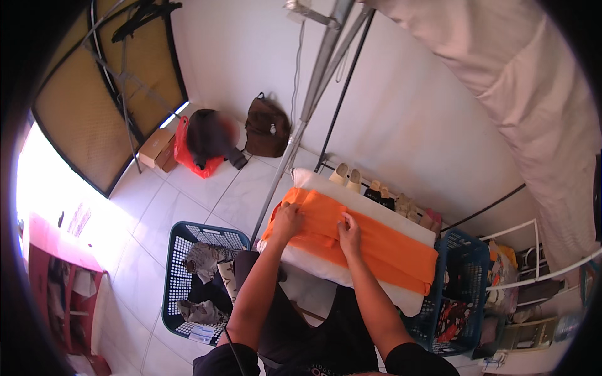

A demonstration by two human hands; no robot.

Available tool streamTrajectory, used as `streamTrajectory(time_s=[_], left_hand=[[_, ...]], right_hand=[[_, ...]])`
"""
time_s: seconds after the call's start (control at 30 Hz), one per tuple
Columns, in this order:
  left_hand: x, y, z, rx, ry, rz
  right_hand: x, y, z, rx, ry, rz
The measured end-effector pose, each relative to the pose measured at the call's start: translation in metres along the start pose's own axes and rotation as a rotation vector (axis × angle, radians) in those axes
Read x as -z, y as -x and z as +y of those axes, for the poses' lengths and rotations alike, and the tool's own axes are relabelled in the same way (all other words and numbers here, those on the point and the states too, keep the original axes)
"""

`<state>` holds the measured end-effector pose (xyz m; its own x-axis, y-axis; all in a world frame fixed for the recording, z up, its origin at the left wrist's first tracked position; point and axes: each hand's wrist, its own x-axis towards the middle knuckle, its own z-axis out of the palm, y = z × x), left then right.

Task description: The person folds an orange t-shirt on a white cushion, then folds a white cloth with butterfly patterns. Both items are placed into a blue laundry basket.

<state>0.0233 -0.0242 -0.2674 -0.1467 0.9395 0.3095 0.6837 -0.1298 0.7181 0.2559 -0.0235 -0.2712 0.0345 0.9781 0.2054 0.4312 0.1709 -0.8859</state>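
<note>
A long orange garment (389, 250) lies folded lengthwise along a white padded board (326, 186) in front of me; its exact kind does not show. My left hand (289, 220) is on its left end, fingers curled down and closed on the fabric. Near the garment's middle, my right hand (350, 235) has thumb and forefinger bent in at a fold, gripping the cloth lightly. Both forearms reach up from below, a hand's width or more apart at the cloth.
Left of my legs stands a teal basket (172, 250) of clothes; another blue basket (480, 254) is at the board's right end. Shoes (339, 173) sit on a rack behind. A metal pole (282, 164) rises close by. A brown backpack (267, 128) leans on the wall.
</note>
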Motion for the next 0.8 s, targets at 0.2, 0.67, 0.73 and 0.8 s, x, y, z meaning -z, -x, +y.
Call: streamTrajectory(time_s=[0.2,0.67,0.73,0.8], left_hand=[[0.014,0.010,-0.007,0.233,0.203,-0.097],[-0.049,0.028,0.053,-0.317,-0.462,-0.270],[-0.047,0.029,0.052,-0.319,-0.472,-0.268],[-0.044,0.030,0.051,-0.308,-0.480,-0.266]], right_hand=[[0.004,0.008,-0.001,-0.157,-0.224,0.022],[0.221,0.061,0.089,-0.058,0.861,-0.023],[0.253,0.067,0.099,-0.149,0.912,0.010],[0.273,0.070,0.104,-0.207,0.986,0.021]])
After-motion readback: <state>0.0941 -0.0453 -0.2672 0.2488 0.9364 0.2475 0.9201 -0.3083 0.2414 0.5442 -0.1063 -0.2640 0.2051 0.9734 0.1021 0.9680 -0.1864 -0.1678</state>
